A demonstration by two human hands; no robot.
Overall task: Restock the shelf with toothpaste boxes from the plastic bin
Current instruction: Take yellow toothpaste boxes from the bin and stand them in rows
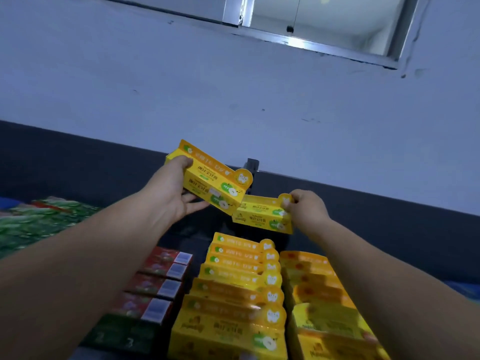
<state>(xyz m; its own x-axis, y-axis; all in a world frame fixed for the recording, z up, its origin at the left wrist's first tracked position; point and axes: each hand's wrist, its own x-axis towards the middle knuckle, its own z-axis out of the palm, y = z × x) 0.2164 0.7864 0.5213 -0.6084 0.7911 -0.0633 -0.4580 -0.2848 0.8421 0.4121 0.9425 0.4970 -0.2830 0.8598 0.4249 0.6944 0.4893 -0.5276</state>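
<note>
Against a pale wall, the left grip curls round tilted yellow toothpaste boxes, while the right grip pinches the round tab of another box. Both are just behind the yellow row on the shelf, with red boxes alongside.

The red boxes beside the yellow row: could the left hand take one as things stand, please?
Probably not yet. The left hand is gripping yellow boxes, so it is full. The red boxes themselves lie uncovered, with nothing above them.

Left hand holds stacked yellow toothpaste boxes; right hand pinches a single box by its tab.
</note>
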